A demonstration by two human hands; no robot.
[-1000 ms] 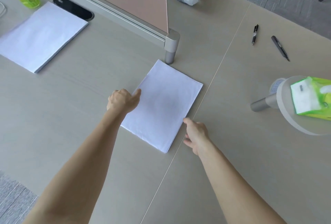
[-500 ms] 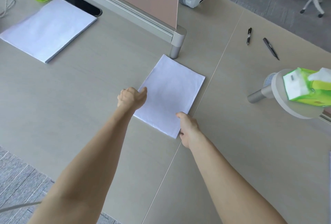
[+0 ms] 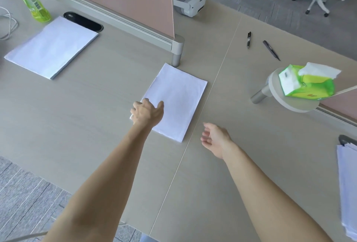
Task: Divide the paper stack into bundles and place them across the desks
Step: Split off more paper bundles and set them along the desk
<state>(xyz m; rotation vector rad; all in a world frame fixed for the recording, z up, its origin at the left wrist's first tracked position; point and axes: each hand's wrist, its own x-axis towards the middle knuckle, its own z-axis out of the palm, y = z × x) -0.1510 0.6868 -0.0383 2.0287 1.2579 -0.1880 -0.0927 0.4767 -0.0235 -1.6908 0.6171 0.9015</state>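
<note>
Well left of the divider post (image 3: pixel 176 54) one paper bundle (image 3: pixel 52 47) lies flat on the counter (image 3: pixel 92 110), and a second bundle (image 3: pixel 179 94) lies just in front of the post. My left hand (image 3: pixel 147 113) covers that bundle's near corner, fingers curled, thumb on top; I cannot tell whether they grip. Right of the post, nearer me, my right hand (image 3: pixel 214 139) hovers, fingers loosely curled, empty.

Three flat white paper lots on the desks (image 3: pixel 96 116): middle bundle (image 3: pixel 177 98) squared, skewed, beside the seam, near-left corner held by left hand (image 3: pixel 146 114); left bundle (image 3: pixel 52 47) well apart; right stack (image 3: pixel 347 189) loosely fanned, cut by frame edge.
</note>
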